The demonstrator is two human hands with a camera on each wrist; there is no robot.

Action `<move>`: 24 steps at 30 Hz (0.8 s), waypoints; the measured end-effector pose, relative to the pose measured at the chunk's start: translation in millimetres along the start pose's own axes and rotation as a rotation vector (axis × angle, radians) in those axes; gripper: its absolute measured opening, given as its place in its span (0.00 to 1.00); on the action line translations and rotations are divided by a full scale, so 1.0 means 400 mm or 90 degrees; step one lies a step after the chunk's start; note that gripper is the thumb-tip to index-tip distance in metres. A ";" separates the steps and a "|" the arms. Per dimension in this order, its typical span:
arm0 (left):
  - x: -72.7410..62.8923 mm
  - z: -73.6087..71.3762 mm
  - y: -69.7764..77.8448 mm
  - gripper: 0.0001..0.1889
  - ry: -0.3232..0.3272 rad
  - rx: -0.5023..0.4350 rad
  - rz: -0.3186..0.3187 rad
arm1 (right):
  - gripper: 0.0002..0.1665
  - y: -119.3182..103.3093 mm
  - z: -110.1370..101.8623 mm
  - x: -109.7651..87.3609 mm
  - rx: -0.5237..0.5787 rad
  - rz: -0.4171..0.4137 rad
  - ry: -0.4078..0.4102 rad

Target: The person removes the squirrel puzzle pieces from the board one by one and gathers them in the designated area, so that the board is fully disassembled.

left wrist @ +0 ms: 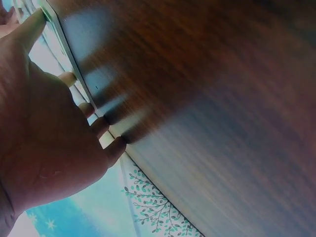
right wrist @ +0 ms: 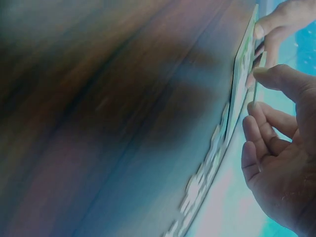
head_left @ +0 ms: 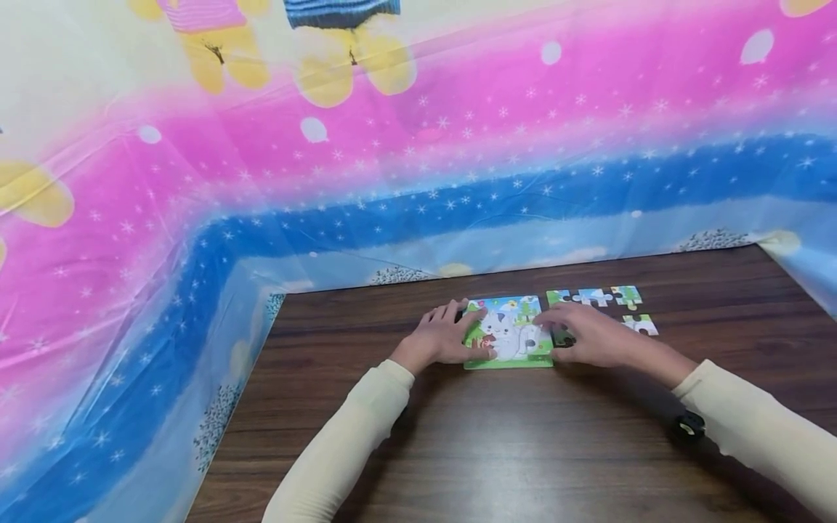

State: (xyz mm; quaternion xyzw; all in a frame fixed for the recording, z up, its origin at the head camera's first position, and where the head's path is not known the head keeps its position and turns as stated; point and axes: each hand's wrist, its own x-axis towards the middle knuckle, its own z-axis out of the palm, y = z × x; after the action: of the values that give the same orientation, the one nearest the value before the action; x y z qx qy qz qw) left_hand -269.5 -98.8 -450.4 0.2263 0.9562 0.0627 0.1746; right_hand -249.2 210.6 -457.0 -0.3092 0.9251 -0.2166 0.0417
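A jigsaw puzzle (head_left: 506, 362) with a white cat picture lies flat on the dark wooden table. My left hand (head_left: 445, 335) rests at its left side, fingers spread and thumb over the lower edge. In the left wrist view, those fingertips (left wrist: 116, 149) touch down near the puzzle's edge. My right hand (head_left: 591, 335) is at the puzzle's right side. In the right wrist view, its thumb and fingers pinch a thin puzzle piece (right wrist: 263, 59) held on edge just above the puzzle; its picture cannot be made out.
Several loose puzzle pieces (head_left: 593, 296) lie behind the right hand, with another piece (head_left: 641, 325) nearer its wrist. A pink and blue patterned cloth (head_left: 418, 174) hangs along the table's back and left edges. Brown tabletop (head_left: 497, 443) stretches in front of the puzzle.
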 end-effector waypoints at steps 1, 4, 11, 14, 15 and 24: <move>0.000 0.001 -0.001 0.47 0.000 0.000 -0.001 | 0.34 0.005 -0.005 -0.009 -0.001 0.000 0.007; -0.001 0.000 -0.001 0.47 0.001 0.001 0.000 | 0.32 0.022 -0.024 -0.038 -0.012 -0.005 0.029; 0.002 -0.001 -0.004 0.47 -0.008 -0.012 -0.004 | 0.32 0.083 -0.056 -0.123 -0.039 0.007 0.069; 0.016 0.012 -0.014 0.47 -0.009 -0.017 -0.007 | 0.32 0.111 -0.064 -0.164 -0.046 0.024 0.074; 0.021 0.016 -0.017 0.47 -0.010 -0.020 -0.006 | 0.32 0.122 -0.066 -0.178 -0.052 0.031 0.075; 0.047 0.036 -0.041 0.48 -0.014 -0.032 0.003 | 0.36 0.209 -0.085 -0.280 -0.117 0.041 0.105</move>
State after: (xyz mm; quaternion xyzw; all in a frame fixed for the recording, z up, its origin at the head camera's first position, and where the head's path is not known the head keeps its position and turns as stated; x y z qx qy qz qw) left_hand -286.6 -104.2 -472.6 0.2247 0.9519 0.0847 0.1905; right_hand -212.5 349.3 -468.3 -0.2631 0.9507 -0.1544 -0.0562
